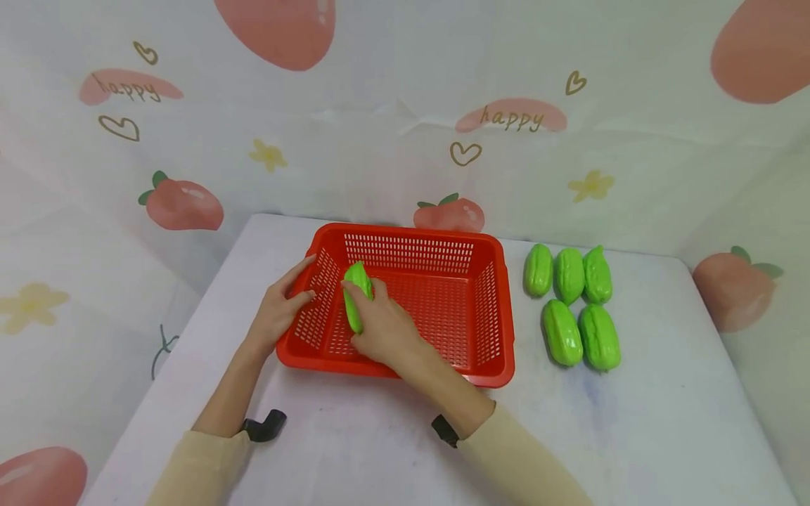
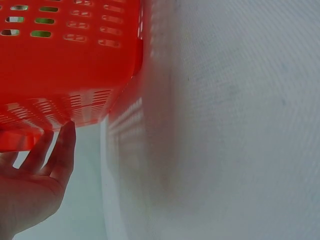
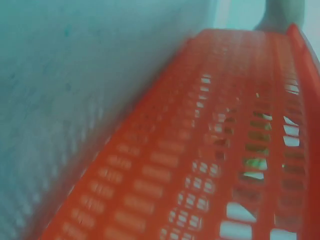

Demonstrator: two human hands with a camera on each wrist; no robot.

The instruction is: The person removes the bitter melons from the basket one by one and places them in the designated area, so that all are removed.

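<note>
In the head view, my right hand (image 1: 387, 325) pinches a bright-green ridged gourd (image 1: 351, 313) between thumb and fingers, inside the left part of a red plastic basket (image 1: 500, 295). The gourd stands lengthwise there, its pointed tip toward the back wall. My left hand (image 1: 277, 313) holds the basket's left side, thumb over the rim. From the left wrist view, the fingers (image 2: 65, 150) of that hand lie against the slotted outer wall, while its thumb is hidden. Only the basket's slotted wall (image 3: 165, 175) shows in the right wrist view, with bits of green behind it; the right hand is out of sight.
Right of the basket, several similar green gourds (image 1: 562, 334) lie in two rows on the white-covered table (image 1: 683, 393). A printed cloth (image 1: 380, 161) hangs close behind the table's back edge. Black straps or mounts (image 1: 266, 426) show at both wrists.
</note>
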